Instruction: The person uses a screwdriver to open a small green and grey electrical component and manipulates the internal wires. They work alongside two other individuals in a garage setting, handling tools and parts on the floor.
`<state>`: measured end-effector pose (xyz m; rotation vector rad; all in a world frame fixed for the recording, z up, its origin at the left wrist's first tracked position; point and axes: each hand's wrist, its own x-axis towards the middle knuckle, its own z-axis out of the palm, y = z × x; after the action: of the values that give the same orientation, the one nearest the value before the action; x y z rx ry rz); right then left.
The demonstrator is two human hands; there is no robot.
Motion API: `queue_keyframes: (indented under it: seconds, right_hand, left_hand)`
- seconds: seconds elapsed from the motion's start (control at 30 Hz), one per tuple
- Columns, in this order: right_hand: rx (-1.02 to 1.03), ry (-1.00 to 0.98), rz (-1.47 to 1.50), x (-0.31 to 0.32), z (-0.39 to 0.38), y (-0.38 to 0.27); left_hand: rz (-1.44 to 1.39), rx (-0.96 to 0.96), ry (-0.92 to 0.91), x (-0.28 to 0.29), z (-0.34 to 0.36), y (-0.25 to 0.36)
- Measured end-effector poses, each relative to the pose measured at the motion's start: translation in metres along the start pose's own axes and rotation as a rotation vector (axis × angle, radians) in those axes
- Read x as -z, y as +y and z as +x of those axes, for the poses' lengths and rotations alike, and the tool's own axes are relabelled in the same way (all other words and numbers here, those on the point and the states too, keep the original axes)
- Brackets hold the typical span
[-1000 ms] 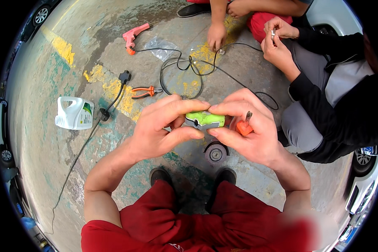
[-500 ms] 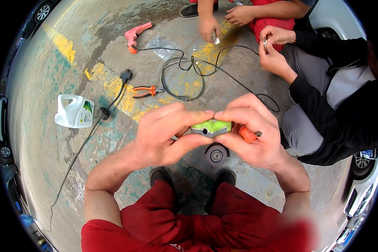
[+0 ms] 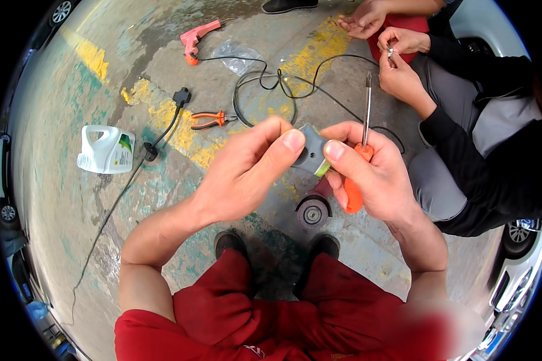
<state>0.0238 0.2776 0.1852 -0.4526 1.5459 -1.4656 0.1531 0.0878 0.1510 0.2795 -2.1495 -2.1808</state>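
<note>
Between my two hands is a small grey-and-green plastic piece (image 3: 311, 154) with round holes, its grey face turned up. My left hand (image 3: 238, 171) is closed, thumb and fingers pinching its left end. At the other end my right hand (image 3: 382, 180) grips it with the thumb on top. That same hand also keeps hold of a screwdriver (image 3: 354, 195), orange-handled, its metal shaft pointing away from me. Below the piece, an angle grinder (image 3: 313, 213) lies on the floor in front of my shoes, partly covered by my right hand.
Orange-handled pliers (image 3: 209, 120), a coiled black cable (image 3: 238, 108), a pink drill-shaped tool (image 3: 192, 42) and a plastic bag (image 3: 238, 57) lie ahead. Leftward are a white jug (image 3: 106, 149) and a plug (image 3: 182, 96). At right, a co-worker's hands (image 3: 403, 72) hold something small; another person's hand (image 3: 367, 18) is behind.
I have turned the piece so its grey face shows instead of the green one. The screwdriver shaft has swung into sight. The far co-worker's hand has drawn back from the floor.
</note>
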Motion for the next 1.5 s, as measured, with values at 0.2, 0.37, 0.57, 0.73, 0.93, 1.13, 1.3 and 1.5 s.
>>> queue_keyframes:
  seconds: [0.2, 0.37, 0.57, 0.73, 0.93, 1.13, 1.3, 1.5]
  right_hand:
    - [0.002, -0.021, -0.011, -0.001, -0.002, -0.001]
    - [0.038, -0.009, -0.107, -0.001, -0.003, 0.002]
    - [0.050, 0.018, -0.166, -0.001, -0.007, 0.000]
    - [0.142, 0.064, -0.143, 0.000, 0.003, 0.008]
    - [0.350, 0.287, -0.283, 0.006, 0.016, 0.042]
    - [0.657, 0.260, -0.657, -0.002, 0.035, 0.059]
    - [0.668, 0.277, -0.659, -0.006, 0.051, 0.071]
    - [0.674, 0.294, -0.785, 0.002, 0.052, 0.076]
  left_hand:
    - [0.079, 0.013, -0.138, 0.003, 0.001, 0.004]
    - [0.142, -0.004, -0.112, 0.002, 0.000, 0.005]
    - [0.219, -0.049, -0.073, -0.001, 0.003, 0.003]
    - [-0.027, 0.032, 0.000, -0.005, 0.009, -0.016]
    - [-0.801, 0.200, 0.166, -0.004, 0.036, -0.046]
    - [-0.954, 0.223, 0.145, -0.025, 0.042, -0.037]
    - [-0.925, 0.215, 0.125, -0.035, 0.039, -0.040]
    - [-0.898, 0.195, 0.220, -0.047, 0.040, -0.039]
